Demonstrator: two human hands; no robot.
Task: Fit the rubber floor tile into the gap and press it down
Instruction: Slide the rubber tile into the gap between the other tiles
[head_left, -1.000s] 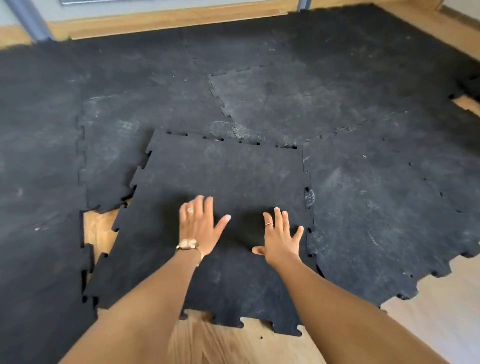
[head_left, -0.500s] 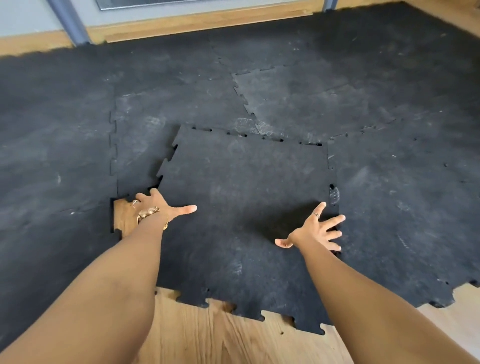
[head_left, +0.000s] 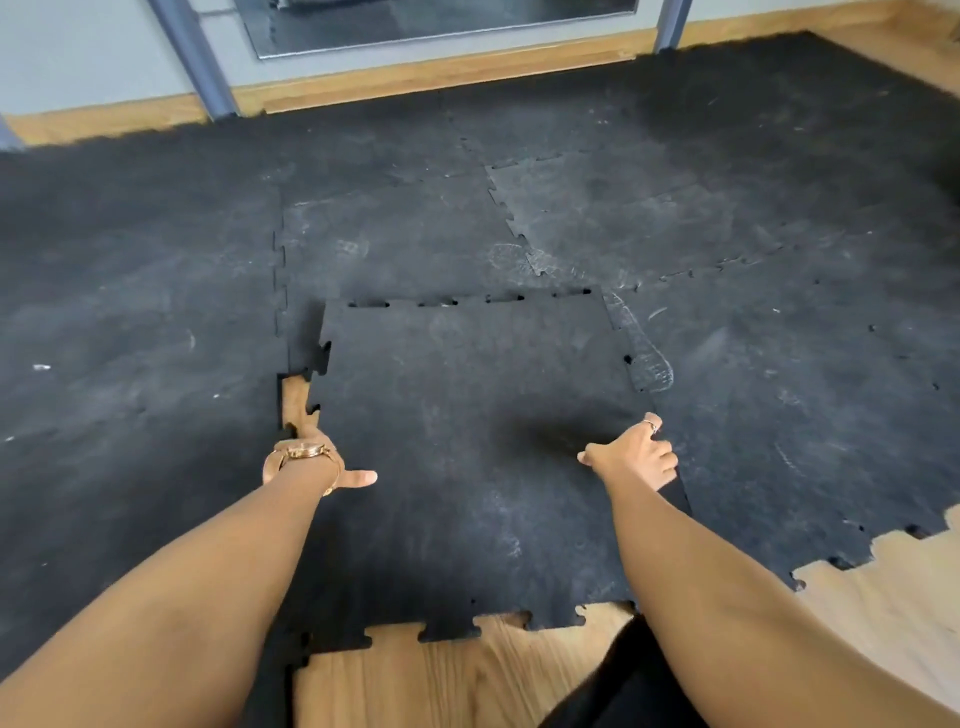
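Note:
A black rubber floor tile with jigsaw edges lies in front of me, slightly askew among the laid tiles. A sliver of bare wood gap shows along its left edge. My left hand, with a gold watch on the wrist, grips the tile's left edge, fingers tucked under and thumb on top. My right hand, wearing a ring, holds the tile's right edge where it overlaps the neighbouring tile. Small dark slots remain along the tile's far edge.
Interlocked black rubber tiles cover the floor on the left, far side and right. Bare wooden floor shows at the near edge. A grey wall with a mirror and blue posts stands beyond the mat.
Both hands left the tile's top, spread apart and took hold of its left and right edges. The tile has shifted left, narrowing the wood gap.

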